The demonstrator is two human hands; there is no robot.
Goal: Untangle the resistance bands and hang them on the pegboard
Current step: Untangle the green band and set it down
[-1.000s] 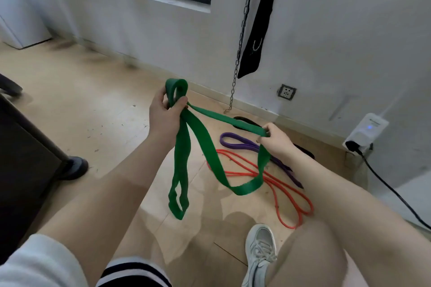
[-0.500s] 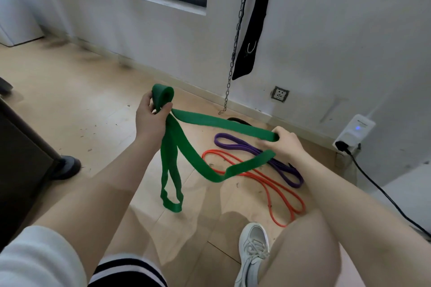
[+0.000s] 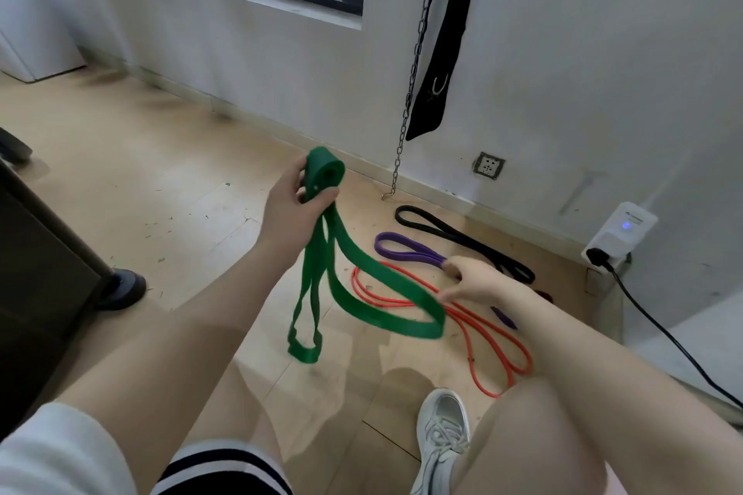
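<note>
The left hand is clamped around the bunched top of the green band, raised above the floor, and the band's loops hang down from that grip — two narrow ones straight below it, one wide loop sweeping out toward the right hand. The right hand's fingers look loosely spread; its fingertips sit right at the far end of the wide loop, but blur keeps me from telling whether they touch or pinch it.

From the green band, the other bands lie on the floor on the right hand's side: the red band nearest and partly under the wide loop, the purple band just beyond it, the black band farthest, near the wall. All three run long-axis away from the left hand, roughly parallel.

The right hand is the nearer one to the wide loop, so I judge that pulling that loop outward falls to it. No pegboard shows.
</note>
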